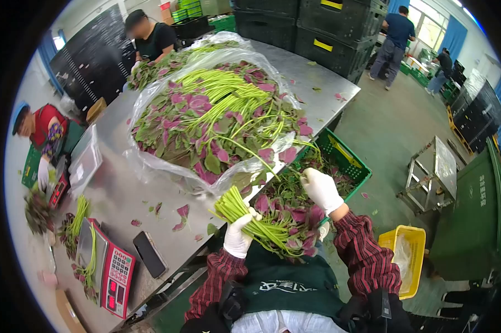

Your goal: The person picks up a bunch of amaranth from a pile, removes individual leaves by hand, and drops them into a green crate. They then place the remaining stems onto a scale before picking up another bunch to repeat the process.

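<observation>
My left hand (pixel 239 236), in a white glove, is wrapped round a bunch of red amaranth (pixel 261 225). Its pale green stems point up and left; purple and green leaves hang toward my apron. My right hand (pixel 320 190), also gloved, is above a green crate (pixel 347 161) of loose leaves. Its fingers are drawn together, and whatever they pinch is too small to make out. Beyond both hands, a big heap of amaranth (pixel 223 105) lies in an open clear plastic bag (pixel 137 147) on the metal table (pixel 167 191).
A red scale (pixel 117 272) with stems on its pan and a phone (pixel 149 254) are on the table's left side. Black crates (pixel 336 33) stand stacked behind. At right are a yellow basket (pixel 419 261), a metal stand (pixel 442 166) and a green bin (pixel 478 211). Several people work around.
</observation>
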Motion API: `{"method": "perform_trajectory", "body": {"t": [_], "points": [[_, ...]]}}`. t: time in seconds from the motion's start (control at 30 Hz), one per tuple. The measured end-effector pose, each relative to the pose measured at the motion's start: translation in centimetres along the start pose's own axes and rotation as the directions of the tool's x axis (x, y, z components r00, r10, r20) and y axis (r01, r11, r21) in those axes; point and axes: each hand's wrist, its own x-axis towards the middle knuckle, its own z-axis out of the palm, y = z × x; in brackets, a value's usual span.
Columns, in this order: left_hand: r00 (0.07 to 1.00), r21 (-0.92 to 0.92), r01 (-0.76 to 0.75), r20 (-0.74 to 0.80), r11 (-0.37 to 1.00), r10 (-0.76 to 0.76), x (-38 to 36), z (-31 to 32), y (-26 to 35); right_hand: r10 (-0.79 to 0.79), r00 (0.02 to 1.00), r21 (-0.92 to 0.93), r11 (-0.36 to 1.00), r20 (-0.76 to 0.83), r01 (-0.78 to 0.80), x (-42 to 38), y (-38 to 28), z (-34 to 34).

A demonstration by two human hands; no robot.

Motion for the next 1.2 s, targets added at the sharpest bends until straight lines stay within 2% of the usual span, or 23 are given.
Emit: {"method": "perform_trajectory", "body": {"t": [0.1, 0.17, 0.2, 0.23, 0.3, 0.37, 0.43, 0.47, 0.5, 0.57, 0.63, 0.67, 0.7, 0.77, 0.8, 0.87, 0.9, 0.97, 1.03, 1.07, 1.1, 1.17, 1.2], "points": [[1.000, 0.025, 0.000, 0.002, 1.000, 0.000, -2.0, -1.2, 1.1, -0.143, 0.977, 0.117, 0.985, 0.156, 0.125, 2.1, -5.5, 0.9], [1.000, 0.030, 0.015, 0.022, 0.999, -0.016, -2.9, -2.4, 1.7, -0.168, 0.899, 0.553, 0.828, 0.404, -0.094, 2.8, -9.6, -0.2], [0.999, 0.020, 0.023, 0.047, 1.000, -0.024, -3.4, -2.4, 2.1, -0.159, 0.835, 0.658, 0.698, 0.527, -0.283, 2.8, -11.9, -0.9], [0.997, 0.011, 0.035, 0.074, 0.999, -0.035, -3.9, -2.5, 2.4, -0.208, 0.786, 0.730, 0.558, 0.582, -0.393, 2.6, -12.9, -0.2], [0.993, -0.008, 0.044, 0.110, 0.999, -0.043, -4.6, -2.6, 2.8, -0.344, 0.692, 0.760, 0.439, 0.635, -0.479, 2.5, -14.9, 0.3], [0.988, 0.014, 0.047, 0.150, 0.999, -0.048, -4.8, -2.2, 3.2, -0.352, 0.613, 0.700, 0.473, 0.707, -0.535, 2.5, -15.8, 1.4], [0.992, -0.009, 0.057, 0.115, 0.998, -0.056, -5.5, -2.9, 3.1, -0.240, 0.663, 0.657, 0.565, 0.710, -0.499, 2.5, -16.2, 2.1], [0.992, 0.007, 0.064, 0.109, 0.998, -0.064, -5.5, -3.5, 3.1, -0.183, 0.741, 0.575, 0.755, 0.646, -0.314, 3.1, -17.1, 1.5], [0.992, 0.022, 0.072, 0.099, 0.997, -0.073, -5.7, -3.9, 3.2, -0.135, 0.820, 0.578, 0.772, 0.556, -0.265, 3.3, -17.7, 1.4], [0.988, 0.115, 0.087, 0.115, 0.990, -0.100, -7.0, -4.3, 2.9, 0.010, 0.830, 0.641, 0.630, 0.557, -0.438, 4.9, -17.3, 3.3], [0.989, 0.125, 0.091, 0.108, 0.988, -0.105, -8.3, -4.5, 2.3, -0.042, 0.857, 0.621, 0.708, 0.514, -0.338, 6.3, -18.4, 4.9], [0.986, 0.071, 0.096, 0.127, 0.993, -0.104, -8.7, -4.8, 2.0, -0.232, 0.876, 0.574, 0.816, 0.424, -0.062, 6.7, -20.0, 5.8], [0.987, 0.069, 0.093, 0.125, 0.993, -0.101, -8.8, -4.7, 2.2, -0.421, 0.836, 0.488, 0.845, 0.353, 0.219, 7.0, -21.5, 6.6], [0.990, 0.087, 0.096, 0.099, 0.992, -0.105, -9.2, -4.2, 2.8, -0.600, 0.790, 0.430, 0.751, 0.126, 0.501, 8.0, -25.1, 7.9], [0.991, 0.126, 0.078, 0.098, 0.989, -0.090, -9.1, -3.9, 3.2, -0.600, 0.790, 0.431, 0.751, 0.126, 0.501, 8.7, -26.2, 7.4], [0.996, 0.129, 0.056, 0.059, 0.990, -0.064, -9.0, -3.9, 3.5, -0.542, 0.823, 0.443, 0.788, 0.170, 0.428, 9.6, -27.7, 5.9], [0.999, 0.130, 0.038, 0.021, 0.991, -0.041, -9.0, -3.9, 3.5, -0.482, 0.861, 0.622, 0.727, 0.161, 0.291, 9.3, -27.6, 5.1], [1.000, 0.115, 0.011, 0.010, 0.993, -0.012, -8.3, -3.7, 3.7, -0.386, 0.837, 0.722, 0.692, 0.388, -0.016, 7.9, -25.6, 2.4], [1.000, 0.170, -0.021, 0.013, 0.985, 0.019, -7.4, -2.7, 3.7, -0.357, 0.804, 0.668, 0.741, 0.476, -0.066, 6.3, -21.2, 1.4], [0.999, 0.179, 0.007, 0.051, 0.984, -0.016, -6.9, -2.2, 3.5, -0.378, 0.842, 0.663, 0.748, 0.384, 0.034, 4.9, -18.2, 1.7], [0.998, 0.172, 0.024, 0.061, 0.985, -0.035, -6.4, -1.3, 3.1, -0.176, 0.840, 0.587, 0.786, 0.513, -0.193, 3.8, -15.9, 0.9], [0.979, 0.429, 0.055, 0.155, 0.902, -0.134, -5.7, 1.0, 1.9, 0.092, 0.767, 0.516, 0.688, 0.636, -0.510, 0.4, -11.6, -2.3], [0.950, 0.507, 0.067, 0.231, 0.859, -0.211, -5.5, 2.7, 1.7, 0.204, 0.711, 0.420, 0.686, 0.673, -0.594, -1.2, -9.3, -4.1]]}}
